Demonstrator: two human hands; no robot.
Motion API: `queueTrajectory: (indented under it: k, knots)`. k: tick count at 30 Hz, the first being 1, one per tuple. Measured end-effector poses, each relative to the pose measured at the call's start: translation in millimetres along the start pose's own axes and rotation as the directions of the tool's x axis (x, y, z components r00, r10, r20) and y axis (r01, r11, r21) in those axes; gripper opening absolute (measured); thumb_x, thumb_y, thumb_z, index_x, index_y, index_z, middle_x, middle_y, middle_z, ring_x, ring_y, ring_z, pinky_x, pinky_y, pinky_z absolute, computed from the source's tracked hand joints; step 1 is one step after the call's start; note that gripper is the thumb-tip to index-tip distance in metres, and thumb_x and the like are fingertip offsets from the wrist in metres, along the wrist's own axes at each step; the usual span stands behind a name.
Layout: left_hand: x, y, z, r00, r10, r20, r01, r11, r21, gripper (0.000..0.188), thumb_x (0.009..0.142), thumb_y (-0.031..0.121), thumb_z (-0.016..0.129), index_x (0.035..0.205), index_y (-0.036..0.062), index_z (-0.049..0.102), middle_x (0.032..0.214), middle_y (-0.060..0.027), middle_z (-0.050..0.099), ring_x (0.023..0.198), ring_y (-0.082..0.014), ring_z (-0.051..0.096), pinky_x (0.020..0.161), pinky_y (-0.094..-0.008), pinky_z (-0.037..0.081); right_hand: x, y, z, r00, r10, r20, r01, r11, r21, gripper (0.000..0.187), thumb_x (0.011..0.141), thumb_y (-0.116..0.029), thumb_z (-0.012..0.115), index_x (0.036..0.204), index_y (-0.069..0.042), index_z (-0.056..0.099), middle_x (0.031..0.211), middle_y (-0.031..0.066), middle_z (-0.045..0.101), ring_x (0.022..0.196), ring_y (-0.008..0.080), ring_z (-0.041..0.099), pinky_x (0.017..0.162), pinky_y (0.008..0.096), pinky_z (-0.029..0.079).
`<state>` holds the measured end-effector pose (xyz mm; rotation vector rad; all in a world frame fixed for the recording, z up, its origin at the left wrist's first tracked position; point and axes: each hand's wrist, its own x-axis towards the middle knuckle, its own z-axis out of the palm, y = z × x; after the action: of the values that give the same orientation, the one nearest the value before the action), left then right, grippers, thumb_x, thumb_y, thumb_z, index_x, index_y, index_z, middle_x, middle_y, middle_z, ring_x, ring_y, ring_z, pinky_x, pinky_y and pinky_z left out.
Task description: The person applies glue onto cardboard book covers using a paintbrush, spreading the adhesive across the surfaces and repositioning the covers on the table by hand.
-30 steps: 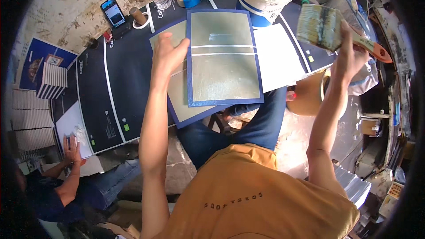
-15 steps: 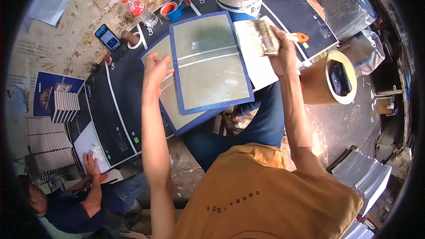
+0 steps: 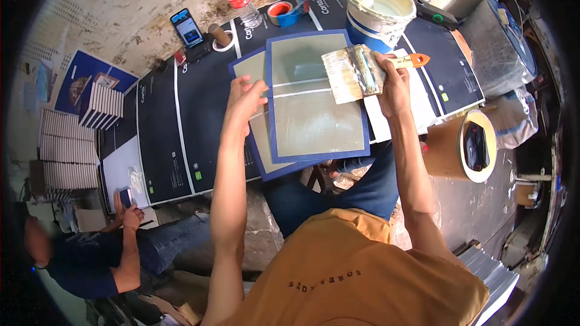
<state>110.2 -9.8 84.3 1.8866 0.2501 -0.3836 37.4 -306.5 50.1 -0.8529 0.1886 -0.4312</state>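
My right hand (image 3: 394,87) is closed around a wide flat paintbrush (image 3: 353,73) with pale bristles and an orange-tipped handle. The brush is over the upper right part of a blue-edged grey-green cover board (image 3: 317,130); whether its bristles touch the surface is hard to tell. Wet, shiny patches show on this board. Beneath it lies a similar board (image 3: 261,148), jutting out at the left. My left hand (image 3: 243,105) is open, empty, fingers apart, at the upper board's left edge. White paper (image 3: 417,102) lies right of the boards, partly behind my right hand.
A bucket of pale paste (image 3: 377,24) with a stick stands behind the boards. Tape rolls (image 3: 284,13), a bottle (image 3: 241,3) and a phone (image 3: 186,27) line the wall. A round container (image 3: 450,151) stands at right. At left, a co-worker (image 3: 90,259) sits near stacked books (image 3: 67,136).
The brush has moved from the white paper leftward onto the upper cover board. My left hand stays open near the board's edge. The co-worker's hands now hold a small dark object.
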Motion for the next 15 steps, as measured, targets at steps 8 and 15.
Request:
queueTrajectory:
  k: [8, 15]
  knots:
    - [-17.6, -66.2, -79.5, 0.976, -0.095, -0.195, 0.094, 0.995, -0.014, 0.058, 0.093, 0.038, 0.056, 0.143, 0.0122, 0.044, 0.128, -0.0097, 0.062, 0.108, -0.0184, 0.065, 0.088, -0.0332, 0.039, 9.8, 19.1, 61.4, 0.957, -0.278, 0.082, 0.284, 0.844, -0.454, 0.017, 0.089, -0.011, 0.072, 0.095, 0.005, 0.070, 0.088, 0.0081, 0.071, 0.079, 0.0115, 0.064, 0.073, 0.0267, 0.051]
    - [6.6, -86.5, -67.0, 0.986, -0.023, -0.165, 0.021, 1.000, -0.011, 0.070, 0.080, 0.033, 0.068, 0.142, 0.0081, 0.047, 0.131, -0.0122, 0.059, 0.108, -0.0226, 0.065, 0.087, -0.0336, 0.043, -6.5, 75.0, 156.2, 0.862, -0.357, 0.360, 0.492, 0.416, -0.765, 0.029, 0.083, -0.025, 0.076, 0.089, 0.003, 0.072, 0.083, 0.0201, 0.073, 0.079, 0.0286, 0.074, 0.073, 0.0372, 0.055]
